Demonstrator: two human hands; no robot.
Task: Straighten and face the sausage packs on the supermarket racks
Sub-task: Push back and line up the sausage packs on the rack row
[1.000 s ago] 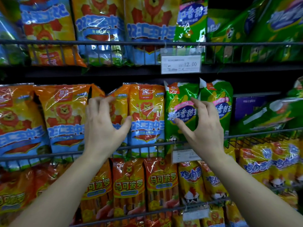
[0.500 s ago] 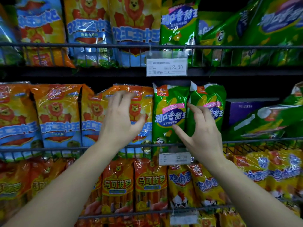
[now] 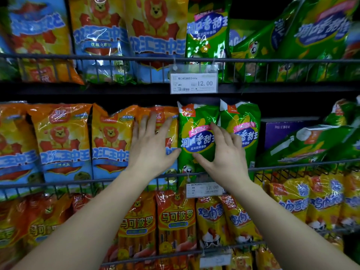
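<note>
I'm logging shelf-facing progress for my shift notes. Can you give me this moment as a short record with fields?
Place: middle wire rack of a supermarket shelf
Left hand: flat on the orange-and-yellow plastic lion sausage pack, fingers straight
Right hand: rests on the green plastic corn sausage pack, thumb on its front
Neighbour: second green pack stands upright just to the right
Not yet faced: tilted green packs lying farther right
White price tag above: 12.00

Lion pack (image 3: 172, 136) just left of corn pack (image 3: 196, 142)
</note>
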